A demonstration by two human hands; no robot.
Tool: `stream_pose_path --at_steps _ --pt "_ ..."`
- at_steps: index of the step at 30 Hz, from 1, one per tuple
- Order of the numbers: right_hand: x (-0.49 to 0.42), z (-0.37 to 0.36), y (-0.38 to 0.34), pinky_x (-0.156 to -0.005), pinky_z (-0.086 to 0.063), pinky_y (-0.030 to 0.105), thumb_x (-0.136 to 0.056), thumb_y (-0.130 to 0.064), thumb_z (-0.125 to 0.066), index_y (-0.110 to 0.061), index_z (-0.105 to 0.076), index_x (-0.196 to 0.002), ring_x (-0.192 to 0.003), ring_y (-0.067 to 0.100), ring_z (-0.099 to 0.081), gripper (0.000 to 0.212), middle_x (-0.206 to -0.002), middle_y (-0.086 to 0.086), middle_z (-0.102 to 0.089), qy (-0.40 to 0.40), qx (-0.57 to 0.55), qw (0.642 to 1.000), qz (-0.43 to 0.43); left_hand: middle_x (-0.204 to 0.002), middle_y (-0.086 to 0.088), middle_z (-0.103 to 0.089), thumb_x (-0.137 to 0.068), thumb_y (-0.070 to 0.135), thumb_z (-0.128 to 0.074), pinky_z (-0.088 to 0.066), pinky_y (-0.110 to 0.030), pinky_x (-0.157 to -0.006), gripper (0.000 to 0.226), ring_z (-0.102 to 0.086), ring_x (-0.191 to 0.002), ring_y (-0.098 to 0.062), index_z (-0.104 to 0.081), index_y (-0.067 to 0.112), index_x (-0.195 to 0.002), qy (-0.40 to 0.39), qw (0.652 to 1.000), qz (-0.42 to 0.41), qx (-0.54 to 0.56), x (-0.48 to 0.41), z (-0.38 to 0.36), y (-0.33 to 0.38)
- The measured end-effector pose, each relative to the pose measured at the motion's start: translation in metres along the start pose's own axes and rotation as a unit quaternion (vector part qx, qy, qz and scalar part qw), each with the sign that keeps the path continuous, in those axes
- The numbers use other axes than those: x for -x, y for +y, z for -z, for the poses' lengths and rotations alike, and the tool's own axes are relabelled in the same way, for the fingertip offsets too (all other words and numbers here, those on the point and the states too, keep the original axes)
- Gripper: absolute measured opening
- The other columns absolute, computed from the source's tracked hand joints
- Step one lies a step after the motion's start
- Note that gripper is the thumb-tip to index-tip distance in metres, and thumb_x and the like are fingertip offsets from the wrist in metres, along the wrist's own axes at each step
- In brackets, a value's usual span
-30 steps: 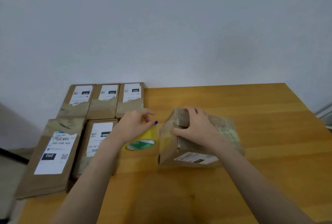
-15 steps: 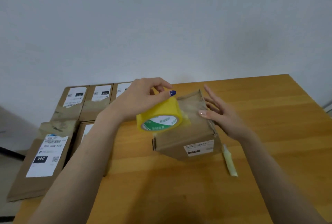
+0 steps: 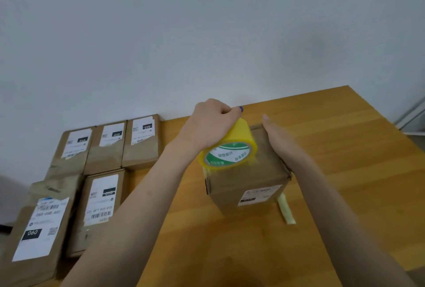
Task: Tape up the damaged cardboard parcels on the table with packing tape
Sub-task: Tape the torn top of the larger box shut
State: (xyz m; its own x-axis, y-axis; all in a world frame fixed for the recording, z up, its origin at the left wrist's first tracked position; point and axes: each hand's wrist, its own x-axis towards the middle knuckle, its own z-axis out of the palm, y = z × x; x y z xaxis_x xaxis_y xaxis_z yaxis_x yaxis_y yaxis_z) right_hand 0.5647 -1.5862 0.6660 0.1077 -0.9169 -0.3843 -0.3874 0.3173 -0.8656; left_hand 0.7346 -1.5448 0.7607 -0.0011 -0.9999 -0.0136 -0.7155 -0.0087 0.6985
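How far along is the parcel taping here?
Mid-job. In hand: the left hand grips the tape roll on the box, tape already stuck at its near left edge; the right hand steadies it flat. Five parcels lie left on the table; whether they are done or waiting, I cannot tell.

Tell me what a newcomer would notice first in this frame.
The bright yellow tape roll stands out at centre, gripped by the left hand against the top of the brown box. The right hand lies flat along the box's right edge. Five labelled parcels lie to the left.
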Motion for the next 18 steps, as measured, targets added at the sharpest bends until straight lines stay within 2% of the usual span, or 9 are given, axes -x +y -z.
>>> stream_pose_path --at_steps 2,4,5,7,9,11,13,15,18 --pt "-0.005 0.005 0.000 -0.112 -0.031 0.045 -0.099 -0.060 -0.021 -0.019 -0.039 -0.146 -0.135 0.027 -0.040 0.065 -0.150 0.007 -0.039 0.018 0.051 0.998 0.021 -0.045 0.008 -0.023 -0.094 0.047 -0.047 -0.019 -0.023 -0.044 0.055 -0.021 -0.042 -0.010 -0.022 0.019 -0.053 -0.004 1.000 -0.005 0.012 -0.003 -0.004 0.005" --pt "-0.006 0.009 0.002 -0.100 -0.042 0.044 -0.098 -0.060 -0.019 -0.007 -0.056 -0.129 -0.113 0.031 -0.055 0.072 -0.132 0.016 -0.056 0.036 0.086 0.995 0.039 -0.052 0.009 -0.032 -0.092 0.061 -0.040 -0.021 -0.020 -0.049 0.051 -0.030 -0.049 -0.009 -0.029 0.023 -0.061 -0.031 0.997 0.010 0.074 -0.005 -0.008 0.006" --pt "-0.005 0.011 0.003 -0.095 -0.044 0.044 -0.097 -0.063 -0.019 -0.001 -0.058 -0.121 -0.105 0.033 -0.058 0.078 -0.122 0.021 -0.060 0.041 0.092 0.994 0.048 -0.059 0.008 -0.036 -0.090 0.065 -0.037 -0.024 -0.021 -0.054 0.044 -0.034 -0.054 -0.009 -0.031 0.027 -0.069 -0.052 0.993 0.018 0.105 -0.004 -0.009 0.005" --pt "-0.007 0.014 0.008 -0.096 -0.043 0.045 -0.097 -0.063 -0.019 0.005 -0.056 -0.119 -0.106 0.036 -0.057 0.080 -0.120 0.022 -0.061 0.037 0.094 0.993 0.054 -0.055 0.008 -0.042 -0.092 0.060 -0.037 -0.034 -0.027 -0.059 0.036 -0.041 -0.053 -0.009 -0.028 0.031 -0.072 -0.103 0.985 0.012 0.136 0.001 -0.013 0.002" --pt "-0.007 0.013 0.009 -0.096 -0.041 0.042 -0.100 -0.057 -0.022 -0.001 -0.060 -0.121 -0.111 0.032 -0.055 0.071 -0.119 0.014 -0.062 0.040 0.099 0.993 0.055 -0.049 0.005 -0.048 -0.094 0.051 -0.041 -0.037 -0.032 -0.061 0.049 -0.048 -0.051 -0.014 -0.043 0.027 -0.052 -0.128 0.979 -0.015 0.156 0.003 -0.016 -0.004" --pt "-0.008 0.012 0.007 -0.087 -0.043 0.038 -0.100 -0.057 -0.023 -0.011 -0.065 -0.112 -0.105 0.029 -0.057 0.064 -0.112 0.009 -0.064 0.043 0.118 0.989 0.075 -0.054 -0.007 -0.044 -0.094 0.049 -0.043 -0.032 -0.032 -0.060 0.052 -0.045 -0.055 -0.018 -0.048 0.015 -0.056 -0.116 0.979 -0.021 0.166 0.003 -0.015 -0.006" --pt "-0.011 0.012 0.008 -0.078 -0.041 0.034 -0.099 -0.057 -0.024 -0.016 -0.066 -0.110 -0.096 0.023 -0.056 0.060 -0.108 0.008 -0.065 0.050 0.140 0.985 0.085 -0.050 -0.002 -0.042 -0.094 0.049 -0.046 -0.032 -0.029 -0.056 0.052 -0.044 -0.051 -0.016 -0.042 0.016 -0.054 -0.098 0.985 -0.034 0.137 0.002 -0.011 -0.005" --pt "-0.014 0.013 0.010 -0.080 -0.040 0.033 -0.099 -0.057 -0.024 -0.017 -0.065 -0.115 -0.096 0.022 -0.054 0.059 -0.113 0.008 -0.065 0.052 0.162 0.982 0.087 -0.042 0.009 -0.042 -0.096 0.047 -0.046 -0.033 -0.024 -0.052 0.058 -0.043 -0.043 -0.008 -0.044 0.023 -0.043 -0.100 0.989 -0.060 0.088 0.002 -0.010 -0.002" --pt "-0.015 0.013 0.010 -0.083 -0.042 0.035 -0.099 -0.059 -0.023 -0.016 -0.064 -0.116 -0.102 0.027 -0.057 0.061 -0.112 0.009 -0.065 0.052 0.178 0.978 0.096 -0.040 0.009 -0.040 -0.095 0.050 -0.045 -0.032 -0.025 -0.051 0.060 -0.039 -0.040 -0.006 -0.047 0.025 -0.041 -0.098 0.993 -0.064 0.003 0.006 -0.002 0.000"
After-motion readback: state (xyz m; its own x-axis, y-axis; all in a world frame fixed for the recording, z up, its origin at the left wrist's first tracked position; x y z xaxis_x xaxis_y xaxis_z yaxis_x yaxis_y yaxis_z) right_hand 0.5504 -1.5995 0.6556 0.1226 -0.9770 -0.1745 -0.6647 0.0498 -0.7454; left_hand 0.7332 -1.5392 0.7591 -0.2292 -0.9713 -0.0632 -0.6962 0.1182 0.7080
